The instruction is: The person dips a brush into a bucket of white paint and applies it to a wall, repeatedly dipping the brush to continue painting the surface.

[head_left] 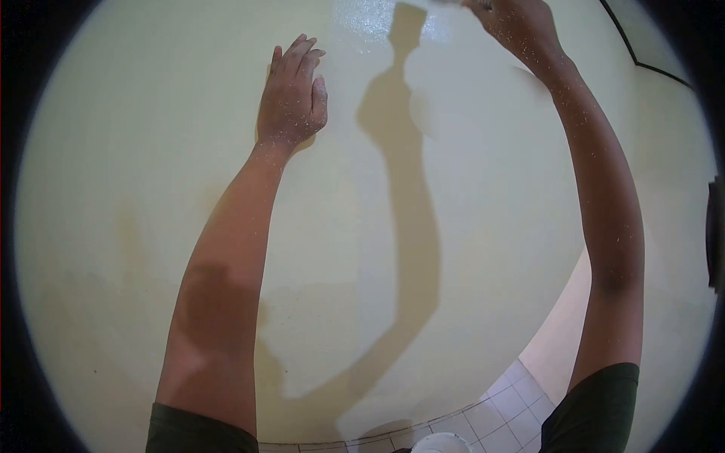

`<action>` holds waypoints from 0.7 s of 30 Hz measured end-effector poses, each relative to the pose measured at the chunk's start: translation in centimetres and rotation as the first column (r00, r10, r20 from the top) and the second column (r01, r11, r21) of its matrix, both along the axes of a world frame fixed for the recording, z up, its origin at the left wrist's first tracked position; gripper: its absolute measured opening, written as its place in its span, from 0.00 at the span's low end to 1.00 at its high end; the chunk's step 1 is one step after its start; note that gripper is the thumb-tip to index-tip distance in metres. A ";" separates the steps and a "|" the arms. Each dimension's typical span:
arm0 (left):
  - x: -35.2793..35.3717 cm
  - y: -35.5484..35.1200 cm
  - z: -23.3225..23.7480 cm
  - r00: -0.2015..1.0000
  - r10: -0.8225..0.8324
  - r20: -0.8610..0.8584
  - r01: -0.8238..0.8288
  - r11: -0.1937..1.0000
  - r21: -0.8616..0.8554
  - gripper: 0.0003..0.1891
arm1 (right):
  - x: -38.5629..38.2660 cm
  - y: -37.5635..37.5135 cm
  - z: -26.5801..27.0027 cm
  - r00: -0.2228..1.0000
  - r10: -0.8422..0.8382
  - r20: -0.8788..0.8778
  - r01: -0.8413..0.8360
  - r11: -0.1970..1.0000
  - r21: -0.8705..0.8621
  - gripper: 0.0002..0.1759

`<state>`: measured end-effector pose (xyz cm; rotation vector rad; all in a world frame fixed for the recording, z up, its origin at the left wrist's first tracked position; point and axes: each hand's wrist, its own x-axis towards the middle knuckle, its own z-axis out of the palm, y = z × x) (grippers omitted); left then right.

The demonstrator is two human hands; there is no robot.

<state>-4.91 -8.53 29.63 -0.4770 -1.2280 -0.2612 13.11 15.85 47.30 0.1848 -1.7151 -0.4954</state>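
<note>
My left hand (291,94) lies flat against a pale yellow wall (325,226), its fingers stretched upward and nothing in them. Raised at the top right, my right hand (521,30) is closed round a paintbrush (453,2), mostly cut off by the upper edge of the view. A wide flat brush head shows in the shadow (408,26) cast on the wall. Beside that shadow, a wet patch (362,23) shines. Small white specks dot both hands and forearms.
At the bottom edge stands a white bucket (442,444), partly cut off, on a floor of light square tiles (506,404). A dark-edged frame (636,62) is at the upper right. Some dark object (712,234) sits at the right edge.
</note>
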 end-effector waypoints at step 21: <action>0.1 0.2 0.5 0.998 -0.057 0.006 0.057 0.998 -0.038 0.23 | -0.9 4.5 -12.7 0.577 -0.100 0.811 -0.108 0.974 0.197 0.15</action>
